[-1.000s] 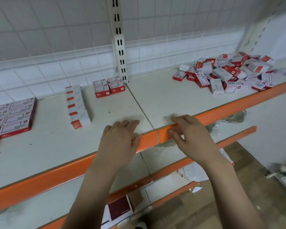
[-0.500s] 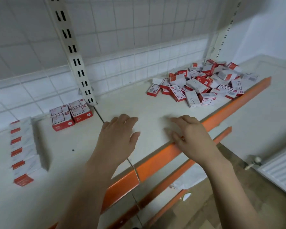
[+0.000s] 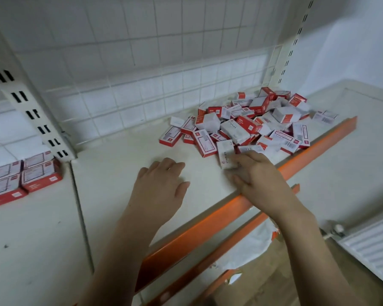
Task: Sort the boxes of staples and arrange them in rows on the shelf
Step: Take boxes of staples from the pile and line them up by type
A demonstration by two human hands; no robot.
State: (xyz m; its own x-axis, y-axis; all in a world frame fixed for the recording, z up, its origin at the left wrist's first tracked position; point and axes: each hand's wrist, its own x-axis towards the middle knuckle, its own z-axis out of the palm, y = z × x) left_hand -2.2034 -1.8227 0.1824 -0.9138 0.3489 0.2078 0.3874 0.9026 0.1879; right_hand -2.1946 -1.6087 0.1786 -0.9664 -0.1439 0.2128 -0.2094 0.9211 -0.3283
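At the far left edge of the shelf (image 3: 42, 239), a small block of red-and-white staple boxes (image 3: 20, 182) sits squared up in neat rows, just in front of the slotted white upright (image 3: 31, 111) that rises against the wire-grid back panel (image 3: 164, 74). To the right of these, the left forearm reaches up from the bottom of the view and the left hand (image 3: 161, 186) lies palm down on the bare pale shelf surface, fingers extended and loosely together, thumb spread out to the right; it holds nothing and touches no box. Further right, the right forearm comes in at a slant across the orange front rail (image 3: 208, 226), and the right hand (image 3: 257, 175) sits over the rail's inner edge with its fingers bent forward onto a white box (image 3: 224, 154) at the near edge of the heap. The fingertips rest on that box's lower end and the thumb points left, low along the shelf, apart from the box; whether the box is actually gripped or only touched from above cannot be told. Beyond and to the right of this hand lies the loose pile of staple boxes (image 3: 252, 124), tumbled at all angles, some red face up, some white, stretching from mid-shelf toward the right upright (image 3: 294, 40). At the lower right, a white ribbed radiator (image 3: 374, 250) stands beside the shelving.
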